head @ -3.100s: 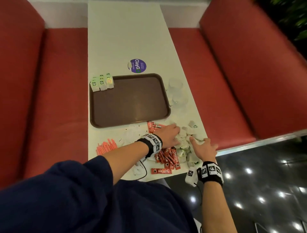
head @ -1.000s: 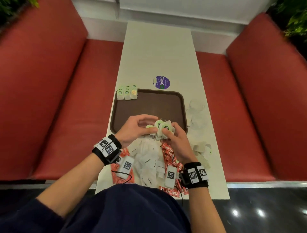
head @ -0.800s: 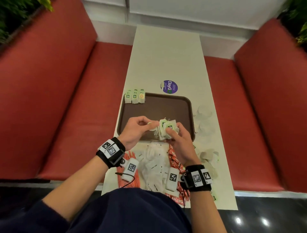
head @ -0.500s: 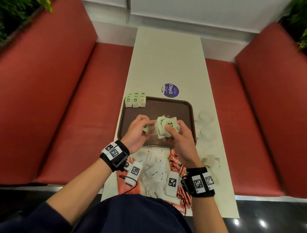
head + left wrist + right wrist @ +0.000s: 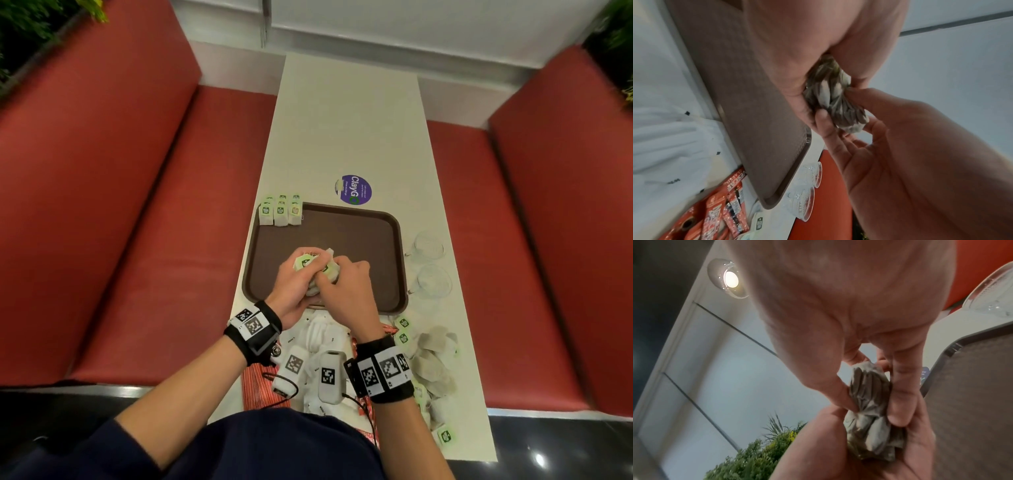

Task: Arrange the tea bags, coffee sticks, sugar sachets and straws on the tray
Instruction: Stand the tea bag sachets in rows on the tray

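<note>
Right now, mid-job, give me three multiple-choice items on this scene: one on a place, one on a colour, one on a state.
1. Where do the sorted tea bags lie?
A. far left corner of the tray
B. on the bench
C. beside the glass cups

2. What colour is the tray?
A. blue
B. brown
C. white

3. What are the hands doing?
A. both resting flat on the table
B. left hand and right hand together grip a bunch of tea bags
C. only the right hand holds a straw

Answers:
1 A, they sit in a row at that corner.
2 B, its surface is dark brown.
3 B, fingers of both hands curl round the bunch over the tray.
</note>
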Demonstrator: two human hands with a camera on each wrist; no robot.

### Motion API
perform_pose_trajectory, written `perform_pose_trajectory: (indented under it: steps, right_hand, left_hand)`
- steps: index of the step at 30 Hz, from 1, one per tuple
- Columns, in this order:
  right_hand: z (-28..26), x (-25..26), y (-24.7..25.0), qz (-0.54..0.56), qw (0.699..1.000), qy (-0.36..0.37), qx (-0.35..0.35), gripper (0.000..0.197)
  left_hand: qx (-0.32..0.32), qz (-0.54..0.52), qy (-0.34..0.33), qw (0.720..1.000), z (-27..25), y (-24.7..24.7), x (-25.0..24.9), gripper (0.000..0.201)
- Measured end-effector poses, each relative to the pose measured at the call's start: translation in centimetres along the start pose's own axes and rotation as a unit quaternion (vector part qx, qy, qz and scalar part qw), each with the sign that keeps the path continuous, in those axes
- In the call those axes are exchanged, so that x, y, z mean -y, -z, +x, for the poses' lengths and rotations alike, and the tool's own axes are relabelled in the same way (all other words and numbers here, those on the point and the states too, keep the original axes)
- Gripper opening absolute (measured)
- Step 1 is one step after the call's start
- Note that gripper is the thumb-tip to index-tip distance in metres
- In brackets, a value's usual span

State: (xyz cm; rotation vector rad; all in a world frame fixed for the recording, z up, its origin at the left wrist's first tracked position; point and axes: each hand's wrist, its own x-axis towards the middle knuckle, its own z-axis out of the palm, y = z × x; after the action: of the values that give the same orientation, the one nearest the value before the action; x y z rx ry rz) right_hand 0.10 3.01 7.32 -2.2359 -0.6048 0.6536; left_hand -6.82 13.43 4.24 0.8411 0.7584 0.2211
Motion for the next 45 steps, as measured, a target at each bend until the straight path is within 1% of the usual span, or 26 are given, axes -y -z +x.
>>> perform_pose_trajectory:
  steps: [3,5,6,8,10,14,17,20,23,26,29,32,34,38,41,45]
  right_hand:
    - [-0.4,0.2,-0.6,0.004,0.999,0.004,-0.042,0.041]
    - [-0.5,0.2,-0.8,-0.022,0.997,0.010,-0.076,0.048]
    - [-0.4,0.1,-0.9,-0.040,0.995,0.013,-0.090,0.048]
    - [-0.1,-0.2,-0.9,-0.060,0.992,0.021,-0.106,0.044]
    - [0.3,-0.4,-0.8,-0.033,0.993,0.033,-0.109,0.038]
    - [0.5,-0.4,-0.7,0.025,0.992,0.044,-0.112,0.020]
    - [0.8,-0.7,-0.9,0.032,0.993,0.033,-0.107,0.018]
    - [0.8,-0.5,-0.9,0.069,0.991,0.015,-0.111,0.020]
    - [0.7,-0.2,-1.2,0.124,0.988,0.003,-0.095,0.022]
    - [0.8,0.0,-1.0,0.166,0.984,-0.006,-0.058,0.020]
    - [1.0,0.4,0.4,0.188,0.980,0.036,-0.048,0.027]
    - [1.5,0.7,1.7,0.226,0.972,0.070,-0.014,0.034]
    - [1.9,1.2,2.2,0.229,0.971,0.068,0.001,0.031]
    - [3.0,1.4,2.5,0.172,0.981,0.091,-0.008,0.003]
    - [3.8,1.2,2.6,0.164,0.980,0.109,0.012,0.007]
    - [4.1,1.2,2.2,0.215,0.971,0.105,0.020,0.011]
  left_hand:
    - [-0.028,0.003,-0.002,1.000,0.1,0.1,0.3,0.036]
    - [-0.027,-0.003,0.003,1.000,0.0,0.2,0.4,0.037]
    - [-0.022,-0.005,0.006,1.000,0.1,0.3,0.3,0.039]
    - [-0.011,-0.002,0.012,1.000,0.2,0.5,0.2,0.041]
    - [0.005,-0.004,0.018,1.000,0.2,0.7,0.0,0.041]
    - [0.049,-0.021,0.027,0.998,0.2,1.0,-0.4,0.041]
    - [0.084,-0.038,0.024,0.995,0.3,1.4,-0.6,0.033]
    - [0.088,-0.051,0.009,0.995,0.5,1.8,-0.9,0.027]
    - [0.074,-0.051,-0.010,0.996,0.8,2.1,-1.5,0.022]
    - [0.069,0.001,-0.026,0.997,1.3,2.7,-2.5,0.020]
    - [0.085,0.084,-0.050,0.992,1.7,3.4,-4.0,0.022]
    - [0.112,0.163,-0.088,0.976,1.7,3.6,-5.3,0.026]
    - [0.121,0.211,-0.115,0.963,1.7,3.6,-6.1,0.029]
    - [0.144,0.282,-0.150,0.937,1.7,3.6,-7.2,0.030]
    - [0.147,0.288,-0.157,0.933,1.7,4.0,-7.2,0.029]
    - [0.149,0.230,-0.138,0.952,1.8,4.8,-6.6,0.027]
